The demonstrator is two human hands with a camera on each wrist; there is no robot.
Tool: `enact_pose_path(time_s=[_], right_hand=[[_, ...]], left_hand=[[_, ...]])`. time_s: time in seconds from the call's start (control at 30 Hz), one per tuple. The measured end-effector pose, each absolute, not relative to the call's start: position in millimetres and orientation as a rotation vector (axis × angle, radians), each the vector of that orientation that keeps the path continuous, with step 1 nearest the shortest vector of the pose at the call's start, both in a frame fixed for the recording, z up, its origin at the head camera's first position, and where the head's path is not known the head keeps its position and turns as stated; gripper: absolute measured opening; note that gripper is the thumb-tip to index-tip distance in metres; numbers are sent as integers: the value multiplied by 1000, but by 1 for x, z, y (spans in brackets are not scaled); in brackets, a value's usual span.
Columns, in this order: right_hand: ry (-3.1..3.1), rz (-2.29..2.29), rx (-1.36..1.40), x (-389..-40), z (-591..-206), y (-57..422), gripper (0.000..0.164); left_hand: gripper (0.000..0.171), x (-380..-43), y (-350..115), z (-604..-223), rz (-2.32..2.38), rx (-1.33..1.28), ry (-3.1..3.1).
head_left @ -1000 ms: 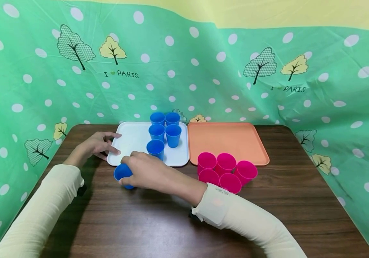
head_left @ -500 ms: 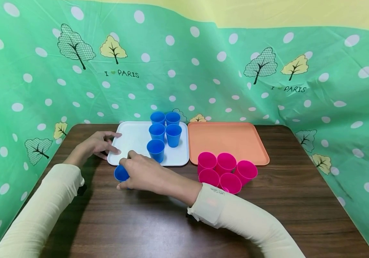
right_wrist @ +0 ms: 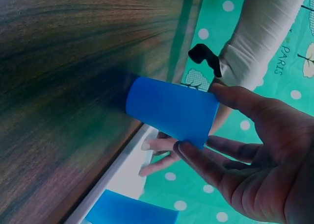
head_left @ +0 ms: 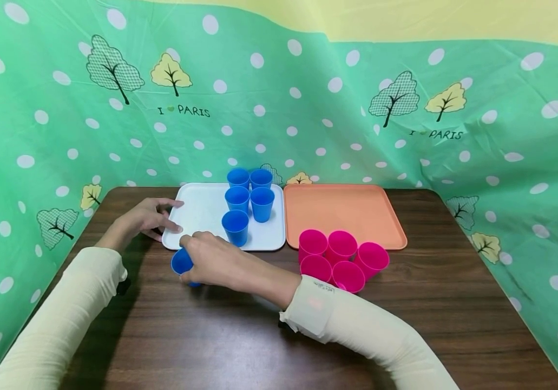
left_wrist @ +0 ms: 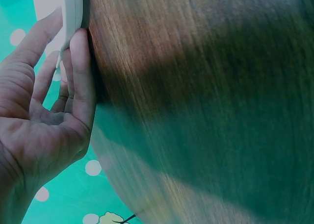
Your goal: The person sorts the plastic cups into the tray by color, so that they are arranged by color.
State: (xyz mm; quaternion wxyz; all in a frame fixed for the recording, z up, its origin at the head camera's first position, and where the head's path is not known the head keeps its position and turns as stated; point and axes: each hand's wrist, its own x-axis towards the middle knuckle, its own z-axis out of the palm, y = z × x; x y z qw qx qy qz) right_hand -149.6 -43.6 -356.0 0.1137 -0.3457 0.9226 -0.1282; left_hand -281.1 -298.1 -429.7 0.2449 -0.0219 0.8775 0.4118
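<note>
My right hand (head_left: pixel 220 262) pinches a blue cup (head_left: pixel 181 262) by its upper part, thumb on one side and fingers on the other. The cup (right_wrist: pixel 169 106) stands on the table in front of the white tray (head_left: pixel 201 208), as the right wrist view shows. My left hand (head_left: pixel 148 218) holds the tray's left edge, with the rim (left_wrist: pixel 72 13) between its digits in the left wrist view. Several blue cups stand on the right half of this tray; the nearest blue cup (head_left: pixel 235 227) is just beyond my right hand.
An orange tray (head_left: pixel 339 208) lies directly right of the white one. Several pink cups (head_left: pixel 372 259) stand close together at its front edge, near my right forearm. A green dotted cloth (head_left: pixel 308 108) hangs behind the brown table (head_left: pixel 240 346).
Half a second ago my right thumb stood a little off the blue cup; now it touches the cup. The cup has shifted very slightly left. My left hand keeps its place.
</note>
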Motion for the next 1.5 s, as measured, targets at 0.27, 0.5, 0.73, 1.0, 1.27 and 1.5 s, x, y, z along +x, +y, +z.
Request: enact_pose_path(time_s=[0.27,0.5,0.73,1.0,1.27,1.5], right_hand=[[2675,-391,-964,-146,-356,-40,67],[2648,-374,-953,-142,-353,-32,63],[2632,-387,-963,-141,-350,-21,63],[2617,-406,-948,-137,-349,-7,62],[2612,-422,-898,-137,-346,5,63],[2631,-397,-847,-140,-341,16,66]], left_hand=[[95,-282,-298,-433,1118,-70,2400],[92,-283,-300,-433,1112,-71,2418],[93,-284,-301,-431,1126,-62,2418],[93,-282,-298,-431,1123,-81,2399],[94,-280,-299,-431,1122,-74,2390],[94,-281,-299,-431,1117,-69,2399]])
